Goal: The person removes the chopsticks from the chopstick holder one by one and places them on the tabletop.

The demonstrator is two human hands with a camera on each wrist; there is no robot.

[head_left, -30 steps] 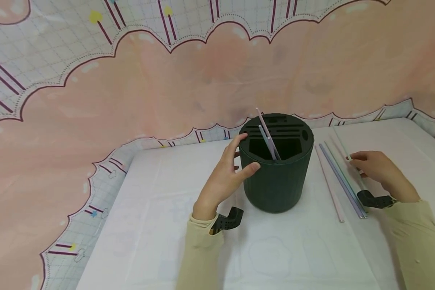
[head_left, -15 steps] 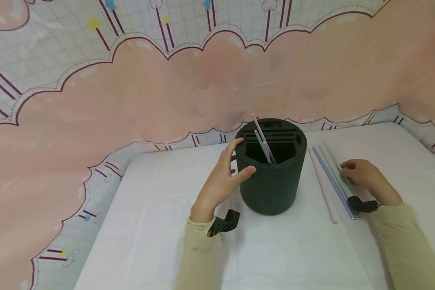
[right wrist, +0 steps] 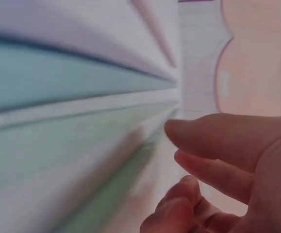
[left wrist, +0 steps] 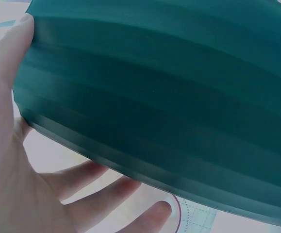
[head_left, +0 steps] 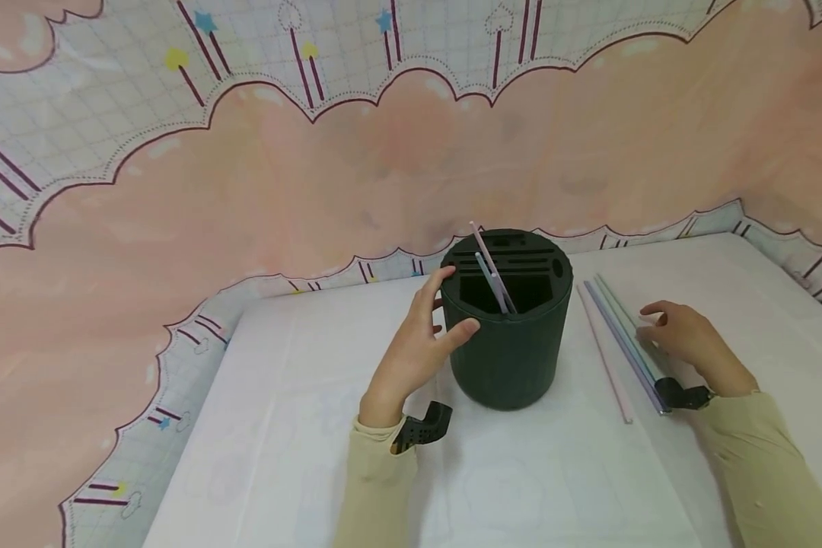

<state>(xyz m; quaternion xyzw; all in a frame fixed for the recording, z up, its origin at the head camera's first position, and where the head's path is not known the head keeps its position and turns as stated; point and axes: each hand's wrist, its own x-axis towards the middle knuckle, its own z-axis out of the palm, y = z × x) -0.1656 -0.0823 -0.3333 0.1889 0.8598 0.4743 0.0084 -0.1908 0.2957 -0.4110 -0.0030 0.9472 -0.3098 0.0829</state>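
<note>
A dark green round pen holder [head_left: 503, 365] stands upright, with slots in its top and a larger front compartment. Pink and bluish-purple straw-like sticks [head_left: 488, 262] lean out of that compartment. My left hand [head_left: 407, 354] grips the holder's left side, thumb at the front rim and forefinger bent onto the top edge. To the right of the holder lie a pink stick [head_left: 604, 354] and, close together, purple-blue sticks [head_left: 623, 339] and green sticks [head_left: 615, 304]. My right hand [head_left: 688, 335] hovers just right of these, fingers loosely curled, thumb and fingertips apart in the right wrist view.
A white cloth covers the table [head_left: 301, 426]. Behind it hangs a peach-and-white patterned backdrop [head_left: 356, 175], whose lower edge meets the table's far and left sides. A black wrist camera [head_left: 683, 393] sits close above the near ends of the sticks.
A second ago my right hand held a pale green stick tilted up; it has lowered, the stick has been let go, and the thumb and fingers have parted. My left hand keeps its hold.
</note>
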